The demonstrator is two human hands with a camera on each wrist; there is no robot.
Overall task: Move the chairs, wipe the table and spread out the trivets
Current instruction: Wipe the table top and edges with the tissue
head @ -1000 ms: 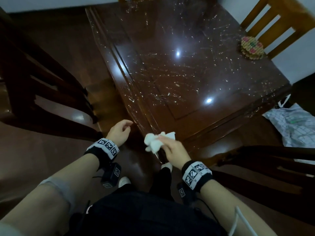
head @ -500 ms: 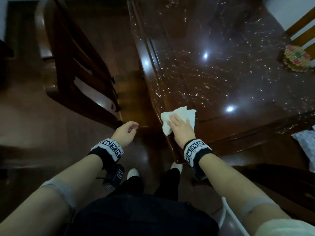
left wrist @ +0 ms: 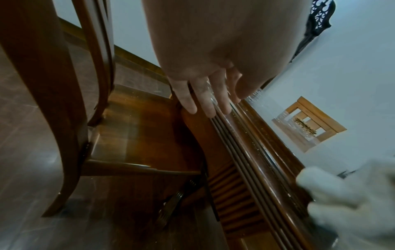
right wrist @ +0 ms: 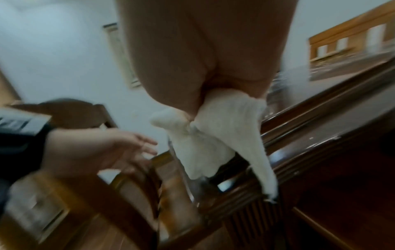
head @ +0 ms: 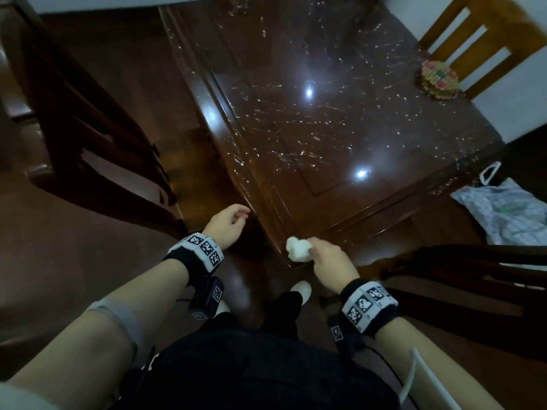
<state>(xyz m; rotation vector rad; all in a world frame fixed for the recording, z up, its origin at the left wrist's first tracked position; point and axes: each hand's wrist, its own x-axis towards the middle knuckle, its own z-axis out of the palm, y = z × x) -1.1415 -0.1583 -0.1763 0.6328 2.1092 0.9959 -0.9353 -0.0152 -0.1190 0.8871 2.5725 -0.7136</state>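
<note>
Nearest the camera, the person's dark clothing fills the bottom of the head view, with both forearms reaching forward, each wearing a black wristband with printed markers. The right hand (head: 328, 258) is clenched around a bunched white cloth (head: 298, 247), held at the near corner of the surface (head: 340, 119); in the right wrist view the cloth (right wrist: 215, 133) hangs down from the fist against the corner moulding, one long tail trailing lower. Whether the cloth actually touches the wood cannot be told for sure.

The left hand (head: 226, 224) holds nothing, its fingers (left wrist: 203, 99) relaxed and only slightly bent, hovering just beside the surface's left edge, close to the grooved rim.

A dark wooden chair (head: 88, 137) stands to the left, apart from the surface, with its seat angled toward it. Another dark chair (head: 473, 279) sits at the right, near the corner.

The glossy dark brown top carries pale scratches and two bright light reflections. At its far right edge lies a stack of colourful woven trivets (head: 439, 79), well apart from both hands. Behind them stands a lighter wooden chair (head: 485, 39) against the white wall. A white checked bag (head: 509, 211) lies on the floor to the right.
</note>
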